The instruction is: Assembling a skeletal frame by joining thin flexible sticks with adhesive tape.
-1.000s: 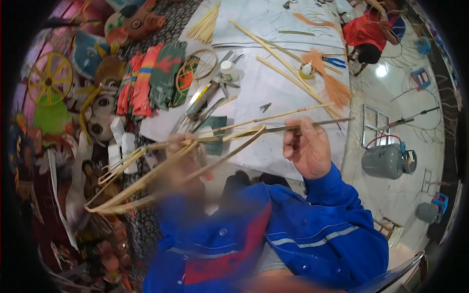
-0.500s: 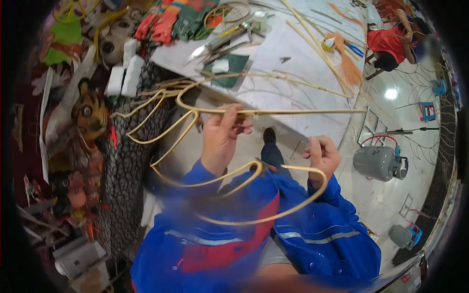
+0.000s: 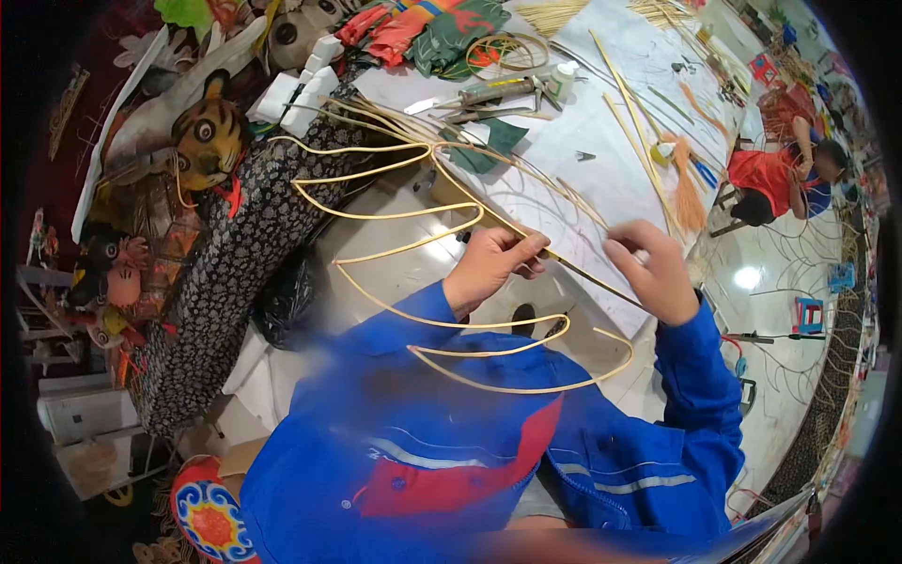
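Note:
My left hand (image 3: 493,268) is closed around the straight, slanting strip of a pale bent-cane frame (image 3: 404,218). Wavy, pointed loops of the frame spread left of that hand and sweep down across the front of my blue jacket, ending in a rounded curve near my right forearm. By the lower right end of the straight strip, my right hand (image 3: 655,271) hovers with fingers curled in toward the thumb. Anything pinched there is too small to make out. Another thin curved strip (image 3: 540,174) arcs above the straight one, over the table.
A white-covered table (image 3: 536,132) bears a caulking gun (image 3: 493,91), a small white bottle (image 3: 562,80), green cloth (image 3: 489,143), cane strips and orange fibre (image 3: 691,188). Left are a tiger head (image 3: 209,136) and a dark patterned roll (image 3: 254,240). A person in red (image 3: 761,179) sits far right.
The frame has swung, so its straight strip now slopes down to the right instead of lying level. My left hand has shifted right, and my right hand has risen rightward. The view has shifted too.

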The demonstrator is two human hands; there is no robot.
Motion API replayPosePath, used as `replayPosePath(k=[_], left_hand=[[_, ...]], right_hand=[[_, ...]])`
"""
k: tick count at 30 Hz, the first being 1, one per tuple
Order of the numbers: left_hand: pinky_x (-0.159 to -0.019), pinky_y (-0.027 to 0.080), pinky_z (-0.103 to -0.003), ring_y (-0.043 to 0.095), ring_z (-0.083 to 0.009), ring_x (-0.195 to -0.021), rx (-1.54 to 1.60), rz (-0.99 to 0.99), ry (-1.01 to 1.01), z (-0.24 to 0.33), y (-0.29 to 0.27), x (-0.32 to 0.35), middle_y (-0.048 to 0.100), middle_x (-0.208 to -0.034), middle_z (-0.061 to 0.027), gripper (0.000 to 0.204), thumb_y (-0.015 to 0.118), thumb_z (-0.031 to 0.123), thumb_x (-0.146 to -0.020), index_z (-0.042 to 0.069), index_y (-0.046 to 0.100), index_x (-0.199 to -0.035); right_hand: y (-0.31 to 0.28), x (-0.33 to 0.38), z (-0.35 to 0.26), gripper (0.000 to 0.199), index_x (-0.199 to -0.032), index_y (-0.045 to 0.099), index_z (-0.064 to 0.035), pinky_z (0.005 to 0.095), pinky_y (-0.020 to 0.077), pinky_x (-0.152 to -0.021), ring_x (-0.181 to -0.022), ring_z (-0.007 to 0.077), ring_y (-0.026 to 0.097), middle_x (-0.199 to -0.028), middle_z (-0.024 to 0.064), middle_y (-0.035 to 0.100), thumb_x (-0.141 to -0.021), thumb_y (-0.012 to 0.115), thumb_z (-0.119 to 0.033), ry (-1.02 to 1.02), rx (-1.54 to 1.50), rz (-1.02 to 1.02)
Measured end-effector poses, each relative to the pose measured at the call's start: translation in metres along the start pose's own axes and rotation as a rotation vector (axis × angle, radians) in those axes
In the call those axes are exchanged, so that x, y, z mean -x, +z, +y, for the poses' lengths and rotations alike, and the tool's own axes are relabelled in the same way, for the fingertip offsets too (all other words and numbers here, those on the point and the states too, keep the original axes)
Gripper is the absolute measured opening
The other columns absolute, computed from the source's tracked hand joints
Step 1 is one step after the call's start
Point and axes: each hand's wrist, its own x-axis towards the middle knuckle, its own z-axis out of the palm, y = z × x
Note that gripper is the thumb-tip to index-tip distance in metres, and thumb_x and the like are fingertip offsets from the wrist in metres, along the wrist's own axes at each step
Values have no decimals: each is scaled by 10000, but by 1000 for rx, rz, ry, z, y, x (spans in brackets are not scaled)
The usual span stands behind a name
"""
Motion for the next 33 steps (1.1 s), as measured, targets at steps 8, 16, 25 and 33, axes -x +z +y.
replayPosePath(k=[8, 16, 25, 33], left_hand=[[-703, 544, -289, 664, -140, -770, -177, -44, 170, -26, -5, -11, 712, -895, -66, 196, 674, 129, -900, -3, 719, -1037], [-679, 515, -264, 638, -110, -754, -81, -5, 20, -6, 5, -4, 699, -837, -51, 391, 699, 389, -934, 0, 713, -970], [-662, 523, -272, 648, -129, -783, -253, -162, -68, -6, 4, -21, 694, -896, -66, 170, 583, 120, -943, 17, 702, -1005], [-708, 581, -298, 679, -157, -867, -185, -89, 65, 12, 13, -16, 697, -1019, -54, 200, 622, 114, -927, 34, 665, -1106]], right_hand=[[71, -53, -39, 190, -963, 670, -40, 340, 515, -657, -782, 270, 657, -907, 114, 653, -833, 733, -163, -631, 307, -138], [7, -8, -69, 313, -1057, 645, -53, 386, 518, -760, -908, 337, 640, -1005, 160, 638, -825, 733, -243, -739, 92, -374], [35, -34, -26, 518, -1293, 532, -23, 411, 520, -846, -979, 367, 635, -1134, 187, 626, -826, 694, -179, -518, 283, -312], [64, -78, -38, 297, -1097, 611, -64, 418, 539, -682, -821, 327, 661, -964, 128, 622, -811, 644, -139, -632, 352, -226]])
